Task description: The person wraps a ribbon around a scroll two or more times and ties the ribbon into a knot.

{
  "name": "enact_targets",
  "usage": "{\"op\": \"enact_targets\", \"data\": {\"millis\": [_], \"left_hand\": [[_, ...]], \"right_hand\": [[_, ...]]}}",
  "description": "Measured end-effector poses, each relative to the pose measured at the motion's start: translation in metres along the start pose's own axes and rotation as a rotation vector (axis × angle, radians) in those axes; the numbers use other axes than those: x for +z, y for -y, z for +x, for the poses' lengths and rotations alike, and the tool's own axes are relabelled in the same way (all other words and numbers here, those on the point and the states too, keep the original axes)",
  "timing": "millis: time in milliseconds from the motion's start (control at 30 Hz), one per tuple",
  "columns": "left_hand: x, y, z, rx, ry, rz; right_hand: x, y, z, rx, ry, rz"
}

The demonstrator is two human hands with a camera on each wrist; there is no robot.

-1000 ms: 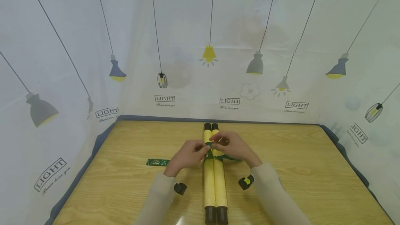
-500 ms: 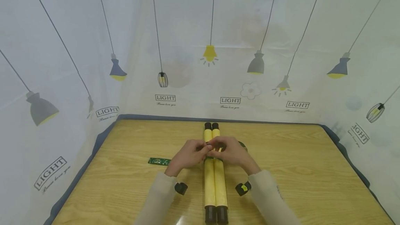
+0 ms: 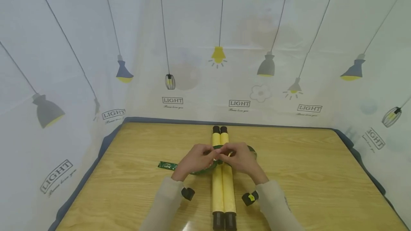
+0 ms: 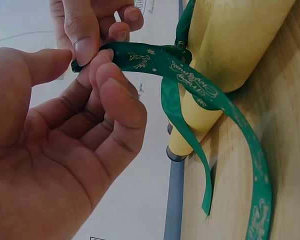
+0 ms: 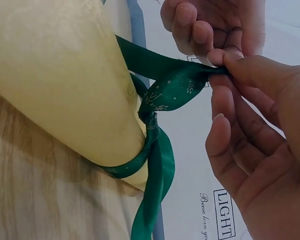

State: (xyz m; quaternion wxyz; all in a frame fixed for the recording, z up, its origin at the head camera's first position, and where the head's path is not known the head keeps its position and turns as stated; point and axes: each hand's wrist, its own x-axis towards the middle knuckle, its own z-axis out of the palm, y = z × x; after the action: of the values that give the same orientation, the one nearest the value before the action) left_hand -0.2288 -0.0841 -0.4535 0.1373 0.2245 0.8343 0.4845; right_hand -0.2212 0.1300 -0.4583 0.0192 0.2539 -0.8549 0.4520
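Observation:
Two yellow tubes (image 3: 223, 191) with dark end caps lie side by side on the table, pointing away from me. A green ribbon (image 4: 195, 82) with pale printed lettering is wrapped round them and knotted on top. Above the knot my left hand (image 3: 198, 158) and right hand (image 3: 240, 157) meet fingertip to fingertip, both pinching a raised fold of that ribbon. In the right wrist view, the thumb and fingers of the right hand (image 5: 270, 135) squeeze the fold's end, with the left fingertips touching right behind. One ribbon tail (image 3: 167, 165) stretches out flat to the left.
The wooden table (image 3: 305, 181) extends to both sides of the tubes. A pale curtain (image 3: 199, 27) printed with hanging lamps encloses the back and sides. Dark wrist cameras (image 3: 249, 198) hang under both forearms.
My right hand has come down and left to meet the left fingertips. More green ribbon shows beneath the left wrist, and a loop shows behind the right hand. The view has shifted slightly.

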Motion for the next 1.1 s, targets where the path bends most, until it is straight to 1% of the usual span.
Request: {"op": "enact_targets", "data": {"millis": [133, 300, 367, 500, 600, 700, 767, 933, 1033, 1100], "left_hand": [[-0.005, 0.001, -0.001, -0.009, 0.003, 0.010], [-0.020, 0.003, -0.003, -0.018, -0.069, 0.048], [-0.026, 0.004, -0.002, -0.026, -0.103, 0.091], [-0.034, 0.009, 0.003, -0.039, -0.123, 0.204], [-0.038, 0.014, 0.011, -0.032, -0.099, 0.261], [-0.039, 0.018, 0.023, -0.031, -0.050, 0.302], [-0.038, 0.021, 0.031, -0.039, -0.013, 0.347], [-0.031, 0.031, 0.047, -0.057, 0.058, 0.481], [-0.025, 0.037, 0.054, -0.054, 0.090, 0.518], [-0.021, 0.040, 0.057, -0.051, 0.095, 0.530]], "right_hand": [[0.001, 0.000, -0.001, 0.009, -0.024, 0.001], [0.000, 0.002, 0.000, 0.034, -0.036, -0.022], [0.000, 0.002, 0.001, 0.038, -0.035, -0.029], [0.000, 0.001, 0.001, 0.057, -0.032, -0.041], [0.001, 0.002, 0.001, 0.067, -0.024, -0.041], [-0.001, 0.002, 0.000, 0.071, -0.017, -0.031], [-0.001, 0.002, -0.001, 0.070, -0.015, -0.027], [-0.002, 0.003, -0.001, 0.070, -0.006, -0.019], [-0.002, 0.003, -0.001, 0.072, -0.004, -0.020], [-0.002, 0.002, -0.001, 0.071, -0.004, -0.023]]}}
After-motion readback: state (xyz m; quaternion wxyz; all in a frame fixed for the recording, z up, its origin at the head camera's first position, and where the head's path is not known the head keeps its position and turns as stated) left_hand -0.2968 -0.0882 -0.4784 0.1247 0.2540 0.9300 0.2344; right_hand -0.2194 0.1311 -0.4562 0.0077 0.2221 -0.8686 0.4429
